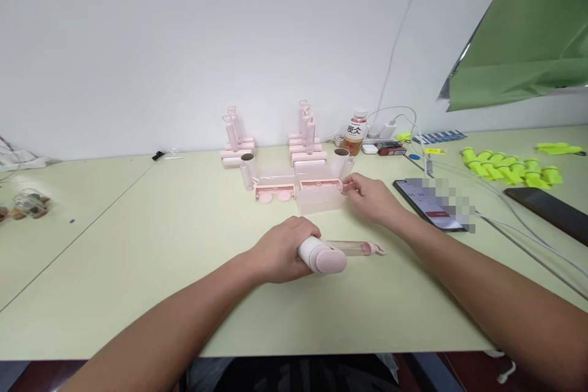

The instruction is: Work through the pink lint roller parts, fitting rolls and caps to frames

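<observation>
My left hand [287, 250] is wrapped round a white roller with a pink end cap [324, 257], held tilted above the table. Just behind that cap lies a clear tube [351, 248] with a pink end and a loop. My right hand [367, 196] has its fingers curled together at the right end of a pink frame [321, 184]; what they pinch is hidden. In front of this frame is a translucent pink cover [319, 200]. To its left is a second pink frame [274, 190] with two round pink discs.
Pink rolls [307, 157] and upright clear tubes [231, 135] stand along the wall, near two white rolls with brown cores [340, 162]. A drink bottle [356, 131], a phone [434, 205], cables [514, 223] and several yellow-green pieces [509, 166] occupy the right side.
</observation>
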A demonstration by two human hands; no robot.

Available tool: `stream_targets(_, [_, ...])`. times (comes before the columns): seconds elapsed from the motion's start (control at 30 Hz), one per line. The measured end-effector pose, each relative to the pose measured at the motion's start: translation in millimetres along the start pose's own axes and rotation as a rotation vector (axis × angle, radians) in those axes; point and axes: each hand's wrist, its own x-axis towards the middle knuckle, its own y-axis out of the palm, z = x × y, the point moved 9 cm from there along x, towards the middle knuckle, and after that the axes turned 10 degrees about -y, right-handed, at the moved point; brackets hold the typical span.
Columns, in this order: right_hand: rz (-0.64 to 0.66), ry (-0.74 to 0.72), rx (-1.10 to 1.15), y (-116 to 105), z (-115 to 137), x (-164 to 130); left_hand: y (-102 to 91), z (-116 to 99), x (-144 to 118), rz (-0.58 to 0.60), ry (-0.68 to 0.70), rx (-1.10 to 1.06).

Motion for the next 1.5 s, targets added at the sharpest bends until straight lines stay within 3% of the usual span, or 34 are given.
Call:
stream_targets(0.37, [0.048,-0.053,0.126,11,4,1,-9.0,18,6,-0.099,-0.097,-0.084])
stream_targets(0.7, [0.193,-0.159,0.019,14,24,-6,-13.0,34,21,-0.111,-0.143,-0.092])
stream_targets(0.93, [0.185,-0.182,0.027,16,21,-6,-10.9,36,21,-0.109,-0.138,-0.116])
stream_targets(1.03, [0.146,-0.137,0.019,4,23,-8,-13.3,34,21,-0.146,-0.130,-0.109])
stream_targets(1.1, [0.058,-0.155,0.039,-14,36,-14,-18.2,30,19,-0.210,-0.129,-0.077])
stream_targets(1.17, [-0.010,-0.305,0.140,-30,67,-25,-22.9,25,16,-0.274,-0.129,-0.047])
stream_targets(1.23, [0.043,-0.574,0.276,-35,109,-43,-23.6,19,14,-0.287,-0.115,-0.047])
stream_targets(1.3, [0.109,-0.751,0.282,-32,139,-61,-19.8,12,12,-0.244,-0.073,-0.068])
stream_targets(1.5, [0.155,-0.774,0.168,-23,157,-72,-12.0,0,8,-0.195,0.061,-0.035])
